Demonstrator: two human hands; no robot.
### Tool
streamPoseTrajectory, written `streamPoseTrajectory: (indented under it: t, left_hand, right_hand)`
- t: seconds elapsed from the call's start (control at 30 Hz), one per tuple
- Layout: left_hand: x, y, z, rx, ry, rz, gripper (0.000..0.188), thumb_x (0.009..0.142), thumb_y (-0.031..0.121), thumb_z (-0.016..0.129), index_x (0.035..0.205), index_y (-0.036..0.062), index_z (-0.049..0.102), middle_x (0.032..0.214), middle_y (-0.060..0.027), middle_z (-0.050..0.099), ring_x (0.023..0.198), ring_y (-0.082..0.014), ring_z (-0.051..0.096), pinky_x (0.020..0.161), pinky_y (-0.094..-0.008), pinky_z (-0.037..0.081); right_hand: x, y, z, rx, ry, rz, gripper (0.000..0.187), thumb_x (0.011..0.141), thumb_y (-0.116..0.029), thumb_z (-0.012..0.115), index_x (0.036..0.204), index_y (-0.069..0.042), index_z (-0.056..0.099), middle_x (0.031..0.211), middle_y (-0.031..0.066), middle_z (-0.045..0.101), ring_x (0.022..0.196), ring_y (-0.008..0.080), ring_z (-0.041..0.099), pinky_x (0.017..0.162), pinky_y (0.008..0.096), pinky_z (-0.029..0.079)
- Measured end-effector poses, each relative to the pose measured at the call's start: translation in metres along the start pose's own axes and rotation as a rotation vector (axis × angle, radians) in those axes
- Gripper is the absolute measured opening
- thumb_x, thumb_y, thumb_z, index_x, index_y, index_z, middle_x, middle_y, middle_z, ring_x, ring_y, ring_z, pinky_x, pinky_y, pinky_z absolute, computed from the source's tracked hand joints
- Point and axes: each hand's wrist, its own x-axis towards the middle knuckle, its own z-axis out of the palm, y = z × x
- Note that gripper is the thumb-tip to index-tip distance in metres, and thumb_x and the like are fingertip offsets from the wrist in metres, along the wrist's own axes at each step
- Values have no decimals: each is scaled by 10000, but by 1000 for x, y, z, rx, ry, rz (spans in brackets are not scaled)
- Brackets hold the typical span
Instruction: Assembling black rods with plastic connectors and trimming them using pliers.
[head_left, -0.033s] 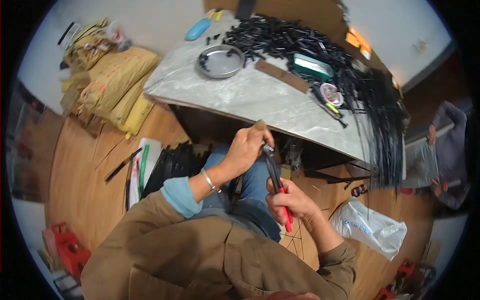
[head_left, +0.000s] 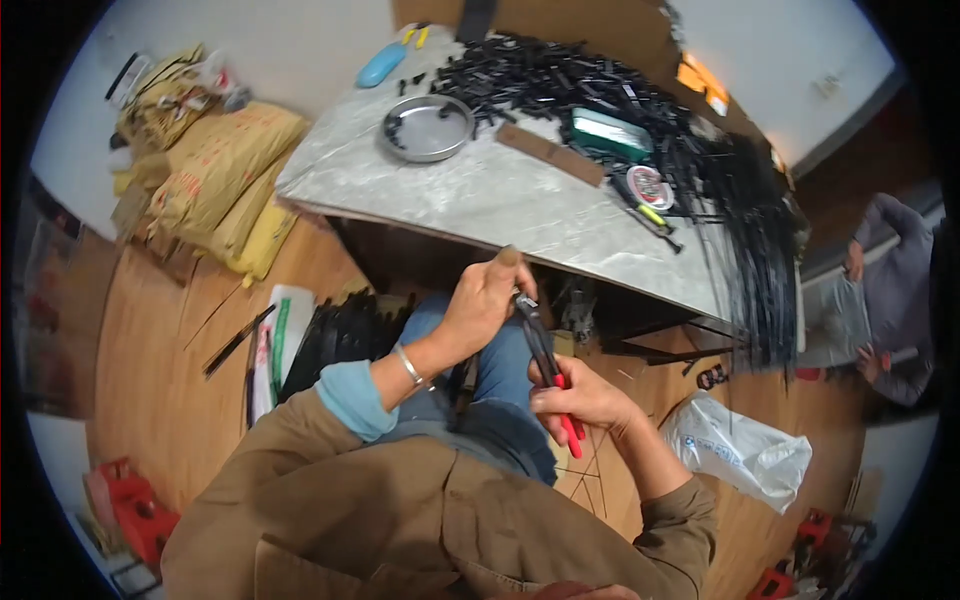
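Note:
My right hand [head_left: 590, 398] is wrapped round the red handles of a pair of pliers [head_left: 541, 345]. The dark jaws point up and away from me, over my lap. At their tip, my left hand [head_left: 488, 305] is pinched closed, its thumb raised and darkened at the end. Whatever those fingers hold is too small and too hidden to make out. Both hands are just short of the front edge of a grey marbled table [head_left: 450, 205].
On the table lie a heap of black pieces [head_left: 560, 80], a round metal tray [head_left: 428, 130], a brown strip [head_left: 548, 154], a green box [head_left: 610, 133] and long black strands [head_left: 765, 260]. Yellow sacks [head_left: 215, 165] are stacked left. A white bag [head_left: 740, 450] lies right; another person [head_left: 895, 270] is beyond.
The whole view has shifted slightly, so the table and floor things appear a little further left. Both hands keep the same hold, with the pliers' jaws still at the left fingers.

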Motion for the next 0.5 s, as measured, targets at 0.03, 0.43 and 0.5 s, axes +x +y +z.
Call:
streamPoseTrajectory:
  t: [0.03, 0.43, 0.5]
  left_hand:
    - [-2, -4, 1, 8, 17, -24, 735, 937, 646, 323, 732, 2, 610, 531, 32, 434, 485, -51, 381, 459, -240, 306]
    - [-16, 13, -12, -55, -88, -99, 711, 948, 635, 295, 746, 27, 604, 526, 32, 434, 458, -36, 372, 421, -213, 257]
    - [-16, 10, -11, -26, -44, -55, 726, 936, 655, 295, 745, 27, 605, 521, 33, 417, 457, -38, 368, 423, -213, 259]
  right_hand:
    - [-3, -14, -2, -486, 111, 162, 290, 847, -153, 666, 938, -74, 403, 608, 58, 537, 396, 175, 519, 372, 315, 422]
    - [-13, 0, 2, 93, -143, 18, 221, 905, -242, 607, 938, -55, 494, 571, 66, 552, 416, 125, 527, 377, 245, 408]
    - [-20, -36, 6, -497, 19, 242, 264, 851, -203, 654, 973, -47, 480, 612, 58, 544, 397, 140, 518, 369, 249, 399]
